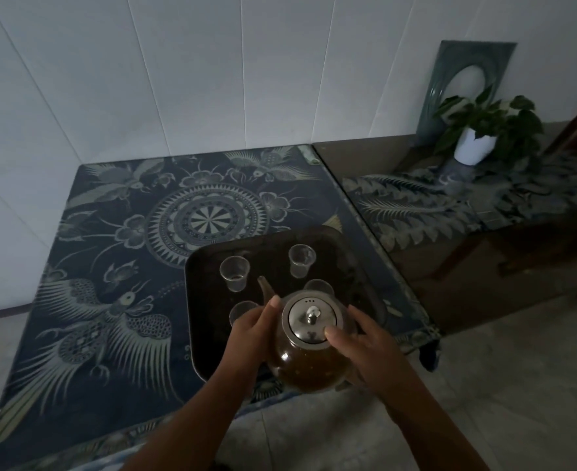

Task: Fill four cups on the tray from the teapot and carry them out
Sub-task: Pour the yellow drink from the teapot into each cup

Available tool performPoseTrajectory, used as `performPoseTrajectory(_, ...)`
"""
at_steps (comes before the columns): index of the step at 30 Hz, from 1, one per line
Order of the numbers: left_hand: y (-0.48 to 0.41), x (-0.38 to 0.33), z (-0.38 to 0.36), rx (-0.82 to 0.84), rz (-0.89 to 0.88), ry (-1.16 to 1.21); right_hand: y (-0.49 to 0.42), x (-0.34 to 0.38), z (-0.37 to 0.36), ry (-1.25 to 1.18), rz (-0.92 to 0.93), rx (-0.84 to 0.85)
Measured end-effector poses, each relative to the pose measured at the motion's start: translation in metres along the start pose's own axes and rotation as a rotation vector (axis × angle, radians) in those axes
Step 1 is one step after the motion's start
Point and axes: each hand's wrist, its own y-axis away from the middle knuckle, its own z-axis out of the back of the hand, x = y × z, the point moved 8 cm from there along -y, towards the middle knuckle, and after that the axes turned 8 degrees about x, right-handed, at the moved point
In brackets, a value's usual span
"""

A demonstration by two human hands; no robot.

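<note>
A glass teapot full of brown tea, with a metal lid, hangs over the near part of a dark tray. Its spout points away toward the far left cup. My left hand cups the pot's left side. My right hand holds its right side, thumb pressing the lid's rim. A second clear cup stands at the far right. Two more cups, one at near left and one at near right, are partly hidden behind the pot and my left hand.
The tray lies on a table covered with a dark blue patterned cloth. A lower side table at the right carries a potted plant in a white pot and a framed mirror. White wall panels stand behind. Tiled floor lies below.
</note>
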Motion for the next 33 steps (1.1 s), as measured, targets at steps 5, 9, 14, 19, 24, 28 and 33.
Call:
performPoseTrajectory(5,-0.002,0.016,-0.002,0.052,0.069,-0.006,0.002,-0.011,0.001,0.024,-0.059,-0.026)
performPoseTrajectory(9,-0.009,0.028,0.007,0.081,0.123,0.030,-0.002,-0.015,-0.007,0.057,-0.098,-0.020)
performPoseTrajectory(14,-0.014,0.045,0.012,0.178,0.230,0.074,-0.004,-0.019,-0.013,0.091,-0.176,-0.056)
performPoseTrajectory(19,-0.019,0.061,0.019,0.222,0.330,0.076,-0.002,-0.030,-0.017,0.114,-0.275,-0.080)
performPoseTrajectory(24,-0.028,0.082,0.030,0.251,0.396,0.031,-0.004,-0.042,-0.025,0.153,-0.356,-0.098)
performPoseTrajectory(28,-0.032,0.097,0.035,0.300,0.417,0.056,-0.006,-0.047,-0.034,0.164,-0.378,-0.086)
performPoseTrajectory(33,-0.040,0.104,0.035,0.340,0.426,0.106,-0.010,-0.039,-0.044,0.179,-0.375,-0.084)
